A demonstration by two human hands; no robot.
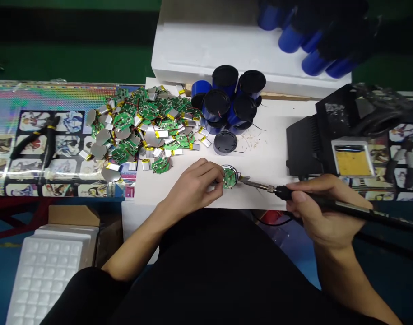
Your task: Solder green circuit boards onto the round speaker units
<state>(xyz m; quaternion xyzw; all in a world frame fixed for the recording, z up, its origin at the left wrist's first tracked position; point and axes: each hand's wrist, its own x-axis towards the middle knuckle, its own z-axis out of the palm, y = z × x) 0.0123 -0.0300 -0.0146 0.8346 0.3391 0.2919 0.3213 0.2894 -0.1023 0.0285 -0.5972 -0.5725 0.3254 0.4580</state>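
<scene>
Left hand: my left hand point(192, 187) lies just short of the board, its fingers point(215, 174) closed in a firm pinch on the rim.

Board: a round green circuit board point(229, 177) sits in a dark ring, right at my left fingertips. From here I cannot tell whether it touches the white sheet point(270, 151) below.

Right hand: my right hand point(319, 210) is closed around a soldering iron point(345, 206), held like a pen, with the fingers low on the black grip.

Iron tip: the tip point(244, 179) reaches across to the board's right edge, at a low angle. That low, pen-like hold looks steady, and the pinch leaves the near edge open to the tip.

Beside the board: a black cap point(225, 142) lies just ahead of my left fingers, with wire clippings point(252, 137) to its right.

Ahead: blue cylinders with black caps point(226, 97) stand in a cluster.

Ahead left: a heap of boards and small batteries point(141, 131) spreads over a printed mat point(74, 101), with pliers point(33, 144) farther left.

Ahead right: a black soldering station point(304, 144) stands beyond my right hand, beside a yellow sponge point(353, 158) in its tray.
</scene>
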